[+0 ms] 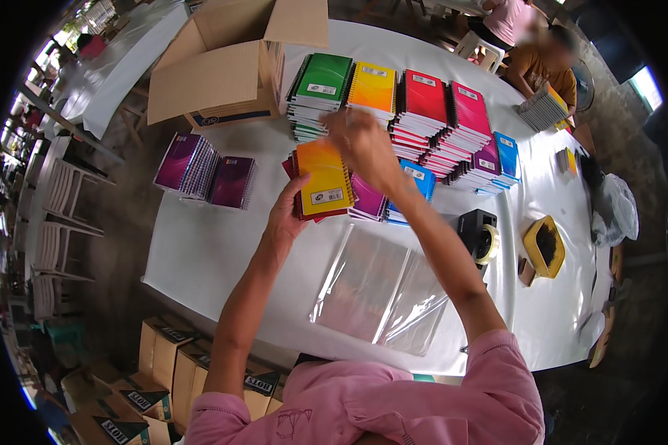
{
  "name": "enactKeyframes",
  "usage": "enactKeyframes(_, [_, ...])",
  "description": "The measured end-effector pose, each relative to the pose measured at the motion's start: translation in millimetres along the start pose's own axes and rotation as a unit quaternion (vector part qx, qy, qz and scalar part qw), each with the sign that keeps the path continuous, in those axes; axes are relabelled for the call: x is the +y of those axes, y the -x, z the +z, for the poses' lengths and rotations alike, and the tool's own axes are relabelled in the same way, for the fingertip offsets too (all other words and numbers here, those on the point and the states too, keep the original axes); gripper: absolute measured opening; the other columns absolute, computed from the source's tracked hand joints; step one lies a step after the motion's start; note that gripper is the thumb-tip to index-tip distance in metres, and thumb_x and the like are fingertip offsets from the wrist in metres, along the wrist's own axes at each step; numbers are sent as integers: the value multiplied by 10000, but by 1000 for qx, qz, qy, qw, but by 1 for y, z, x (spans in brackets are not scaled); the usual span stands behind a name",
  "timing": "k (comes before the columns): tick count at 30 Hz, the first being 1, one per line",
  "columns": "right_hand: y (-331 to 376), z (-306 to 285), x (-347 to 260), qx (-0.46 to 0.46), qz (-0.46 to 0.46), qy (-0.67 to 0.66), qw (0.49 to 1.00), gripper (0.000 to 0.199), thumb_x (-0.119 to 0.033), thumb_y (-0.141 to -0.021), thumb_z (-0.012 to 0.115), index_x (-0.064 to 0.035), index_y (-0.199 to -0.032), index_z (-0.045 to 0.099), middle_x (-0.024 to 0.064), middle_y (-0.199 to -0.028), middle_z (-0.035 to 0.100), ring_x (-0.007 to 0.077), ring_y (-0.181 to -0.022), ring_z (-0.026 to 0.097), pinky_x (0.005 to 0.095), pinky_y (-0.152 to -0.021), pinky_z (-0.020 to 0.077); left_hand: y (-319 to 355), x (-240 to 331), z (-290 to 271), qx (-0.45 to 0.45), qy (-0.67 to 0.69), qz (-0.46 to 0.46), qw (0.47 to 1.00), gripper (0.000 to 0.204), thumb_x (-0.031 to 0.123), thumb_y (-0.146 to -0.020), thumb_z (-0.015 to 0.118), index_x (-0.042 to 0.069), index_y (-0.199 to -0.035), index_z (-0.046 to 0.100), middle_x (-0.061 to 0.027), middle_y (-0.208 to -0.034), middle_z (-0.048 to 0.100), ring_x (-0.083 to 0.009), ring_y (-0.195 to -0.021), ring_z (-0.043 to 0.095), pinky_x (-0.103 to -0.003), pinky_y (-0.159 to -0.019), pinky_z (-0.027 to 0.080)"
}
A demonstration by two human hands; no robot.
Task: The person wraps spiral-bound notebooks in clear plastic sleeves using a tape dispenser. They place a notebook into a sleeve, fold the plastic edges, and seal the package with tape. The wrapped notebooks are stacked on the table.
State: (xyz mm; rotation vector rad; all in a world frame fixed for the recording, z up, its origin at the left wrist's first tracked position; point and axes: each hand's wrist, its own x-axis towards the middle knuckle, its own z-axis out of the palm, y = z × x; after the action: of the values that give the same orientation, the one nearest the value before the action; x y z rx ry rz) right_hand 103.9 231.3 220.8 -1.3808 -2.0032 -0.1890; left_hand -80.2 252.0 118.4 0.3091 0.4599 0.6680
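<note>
My left hand [284,210] is closed on the left edge of a small pile of spiral notebooks, held above the table. A yellow notebook [321,178] lies on top, with red covers showing beneath it. Just beyond the pile, my right hand [361,144] passes in front of the stacks, its fingers smeared by motion. Behind it stand tall stacks of green notebooks [325,76], yellow-orange notebooks [372,87], red notebooks [426,96] and pinkish-red notebooks [469,113]. Purple notebooks [367,199] and blue notebooks [418,178] sit nearer, partly hidden by my hands.
Clear plastic sleeves [371,289] lie in front of me. To their right are a black tape dispenser [473,228] and a yellow container [531,252]. An open carton [208,85] and purple notebooks [185,167] stand left. A co-worker [549,67] handles notebooks at the far right.
</note>
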Motion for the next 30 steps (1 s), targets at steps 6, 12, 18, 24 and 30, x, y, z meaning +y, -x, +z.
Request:
enactKeyframes(6, [-52, 46, 55, 1, -30, 232, 972, 276, -101, -777, 687, -64, -1050, 673, 100, -1067, 686, 250, -1054, 620, 416, -1020, 401, -2, 21, -4, -18, -33, 14, 999, 629, 516, -869, 607, 97, -1320, 478, -93, -1225, 584, -274, -1116, 577, -480, -909, 526])
enactKeyframes(12, [-51, -10, 28, 15, -17, -209, 978, 238, 44, -786, 636, -80, -978, 706, 61, -1035, 706, 262, -1014, 642, 419, -991, 443, 5, 28, -10, -32, -65, -16, 997, 816, 718, -849, 396, 126, -1411, 390, -122, -1347, 505, -306, -1192, 537, -519, -902, 516])
enactKeyframes(18, [-36, 15, 26, -191, -50, -400, 895, 336, 153, -730, 585, -65, -939, 733, 27, -1061, 701, 232, -1145, 555, 356, -992, 450, 0, 21, -29, -218, 196, -33, 956, 783, 699, -895, 334, 130, -1432, 372, -141, -1428, 425, -311, -1300, 433, -572, -1041, 372])
enactKeyframes(24, [-60, 47, 30, -77, -11, -244, 967, 338, 76, -760, 630, -80, -1052, 704, 69, -1182, 653, 242, -1172, 544, 385, -1008, 446, 11, 42, -55, -218, 96, -67, 969, 649, 565, -943, 425, 81, -1375, 443, -128, -1305, 550, -276, -1159, 568, -467, -965, 479])
enactKeyframes(30, [-60, 73, 53, 61, -15, 213, 975, 348, -83, -775, 698, -100, -1123, 674, 131, -1136, 663, 301, -1055, 617, 425, -971, 449, 16, 36, -25, -52, 47, 31, 997, 471, 336, -902, 622, 60, -1270, 518, -122, -1197, 598, -245, -1081, 604, -413, -898, 532])
